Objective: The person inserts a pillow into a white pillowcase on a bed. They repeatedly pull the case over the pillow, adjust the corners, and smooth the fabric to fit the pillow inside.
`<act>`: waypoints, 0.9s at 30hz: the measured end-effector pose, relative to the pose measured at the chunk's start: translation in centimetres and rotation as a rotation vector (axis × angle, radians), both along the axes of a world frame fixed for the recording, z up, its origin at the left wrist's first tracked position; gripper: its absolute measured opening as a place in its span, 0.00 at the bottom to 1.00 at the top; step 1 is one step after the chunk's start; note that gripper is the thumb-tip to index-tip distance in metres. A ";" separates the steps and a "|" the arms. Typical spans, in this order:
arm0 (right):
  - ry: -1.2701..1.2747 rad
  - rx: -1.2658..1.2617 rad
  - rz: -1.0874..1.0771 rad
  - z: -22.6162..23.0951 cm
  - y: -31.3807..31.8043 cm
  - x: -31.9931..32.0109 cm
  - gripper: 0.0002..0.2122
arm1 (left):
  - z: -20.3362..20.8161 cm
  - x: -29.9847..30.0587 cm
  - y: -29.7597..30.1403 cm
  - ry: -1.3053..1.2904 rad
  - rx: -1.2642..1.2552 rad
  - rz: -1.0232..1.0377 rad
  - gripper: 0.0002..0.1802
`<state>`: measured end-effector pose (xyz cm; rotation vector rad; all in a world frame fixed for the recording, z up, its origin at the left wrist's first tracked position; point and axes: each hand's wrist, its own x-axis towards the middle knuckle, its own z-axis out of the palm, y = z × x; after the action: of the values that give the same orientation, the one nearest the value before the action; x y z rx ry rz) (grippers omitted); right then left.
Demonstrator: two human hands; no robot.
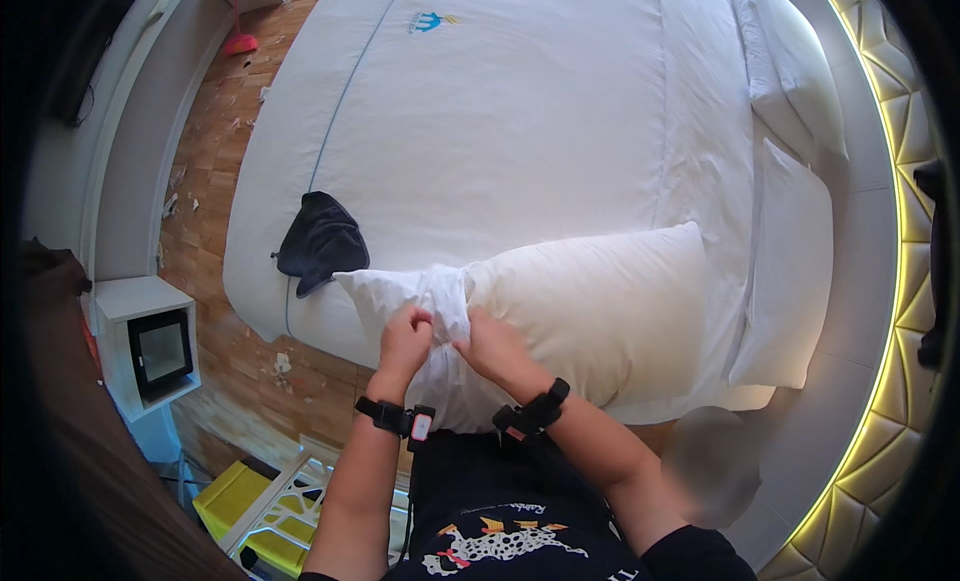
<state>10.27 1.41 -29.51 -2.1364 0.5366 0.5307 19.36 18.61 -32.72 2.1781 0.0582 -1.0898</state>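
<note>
A cream pillow (590, 301) lies across the near side of the bed, its left part inside a white pillowcase (375, 289) that is bunched up around it. My left hand (405, 339) is closed on the bunched cloth, fingers curled inward. Just to its right, my right hand (492, 349) grips the gathered edge of the same case where the bare pillow comes out. Both wrists wear black straps with small devices. Beyond the case's far left corner, a crumpled dark grey cloth (325, 243) rests on the white bedding (520, 121).
White pillows (790, 271) lie along the bed's right end, before a padded, lit headboard (905, 281). On the left are a white cabinet (145, 293), a yellow bin-like container (235, 506) with a pale metal frame (290, 496), and scraps on the wooden floor (205, 181).
</note>
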 end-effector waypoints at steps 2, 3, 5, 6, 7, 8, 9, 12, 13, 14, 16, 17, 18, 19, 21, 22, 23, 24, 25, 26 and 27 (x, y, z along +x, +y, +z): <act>0.073 -0.103 0.123 0.3 -0.9 0.5 0.15 | -3.2 1.4 1.1 -0.727 0.136 -0.207 0.23; 0.068 -0.145 0.155 0.4 -1.3 0.2 0.14 | -4.8 1.7 1.2 -1.083 0.204 -0.310 0.25; 0.054 -0.223 0.232 1.0 -1.8 -1.2 0.13 | -6.1 2.6 1.3 -0.979 0.323 -0.362 0.29; 0.015 -0.214 0.225 1.1 -2.1 -1.9 0.13 | -6.2 3.0 1.1 -0.925 0.377 -0.393 0.31; -0.025 -0.204 0.218 1.3 -2.4 -2.6 0.13 | -6.3 3.2 0.9 -0.705 0.435 -0.421 0.33; -0.066 -0.193 0.213 1.5 -2.5 -3.1 0.12 | -6.2 3.1 0.9 -0.569 0.421 -0.442 0.32; -0.105 -0.215 0.211 1.7 -2.4 -3.6 0.12 | -4.7 3.2 0.2 -0.436 0.404 -0.473 0.32; -0.179 -0.088 0.119 2.3 -1.1 -4.4 0.14 | -2.9 1.2 1.3 -0.581 0.223 -0.396 0.31; -0.156 0.060 0.021 1.8 -0.7 -4.7 0.14 | -1.8 0.8 1.4 -0.606 0.180 -0.389 0.30; -0.135 0.208 -0.077 1.6 -0.3 -4.9 0.15 | -0.5 0.2 1.6 -0.630 0.136 -0.382 0.30; 0.019 0.541 -0.416 3.4 -0.4 -3.0 0.18 | 2.9 -1.3 2.0 -0.775 0.020 -0.336 0.27; 0.097 0.707 -0.582 4.3 -0.7 -1.8 0.20 | 4.1 -2.0 2.2 -0.820 -0.021 -0.325 0.26; 0.053 0.747 -0.641 5.3 -1.3 -0.7 0.21 | 5.3 -2.6 2.5 -0.868 -0.066 -0.312 0.25; 0.008 0.789 -0.699 6.1 -2.1 0.3 0.22 | 6.1 -3.1 2.8 -0.941 -0.123 -0.308 0.25; -0.061 0.851 -0.814 7.2 -3.9 1.1 0.24 | 7.5 -3.7 3.6 -0.958 -0.231 -0.338 0.25; -0.086 0.878 -0.864 7.4 -5.0 1.2 0.24 | 8.0 -3.7 3.9 -0.968 -0.284 -0.352 0.24; -0.110 0.905 -0.915 7.5 -6.1 0.9 0.24 | 8.6 -3.7 4.0 -0.999 -0.306 -0.341 0.24; -0.121 0.879 -0.970 7.2 -7.2 0.1 0.23 | 8.8 -3.7 4.4 -1.014 -0.297 -0.336 0.25; -0.132 0.851 -1.029 6.7 -8.7 -1.1 0.23 | 8.8 -3.6 4.8 -1.028 -0.290 -0.333 0.25; -0.146 0.824 -1.083 6.2 -10.2 -2.1 0.22 | 8.9 -3.2 5.2 -1.047 -0.282 -0.329 0.26; -0.141 0.798 -1.108 5.8 -11.7 -3.6 0.21 | 9.1 -2.6 5.8 -1.065 -0.254 -0.340 0.26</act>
<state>6.65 -10.25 -23.70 -0.8877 1.0798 -0.0639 16.74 24.40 -23.64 2.2926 -0.8892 0.0310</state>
